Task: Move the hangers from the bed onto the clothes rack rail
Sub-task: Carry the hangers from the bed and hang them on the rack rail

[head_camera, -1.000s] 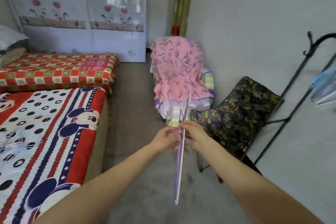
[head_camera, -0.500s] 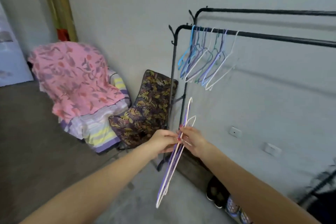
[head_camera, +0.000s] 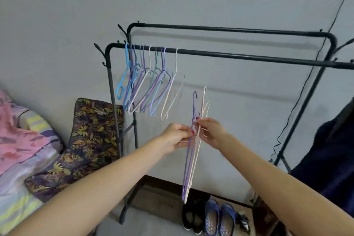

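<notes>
The person stands facing the clothes rack, and both hands are together at chest height, pinching a small bunch of thin wire hangers. The left hand grips the bunch from the left side, and the right hand grips it from the right, fingertips almost touching across the wires. The bunch holds purple and pale hangers pressed flat together; the exact count is hard to make out, perhaps three.

The bunch is seen edge-on and hangs nearly upright, its long axis running from the hooks above the hands down to the rounded ends just above the shoes on the floor. The hooks point up towards the near rail, which lies above and slightly beyond the hands. The open stretch of rail sits straight above the hands and to the right; the hangers already hung crowd the left end. Judged from this, the right hand is the better placed to lift one hanger up onto the rail while the left keeps the remainder.

A second rail runs farther back, near the wall. The rack's right end is cut off by the frame edge, and a dark garment hides its lower right part. The bed is not in view, so whether hangers remain on it cannot be told. A folded floral chair leans to the left of the rack.
</notes>
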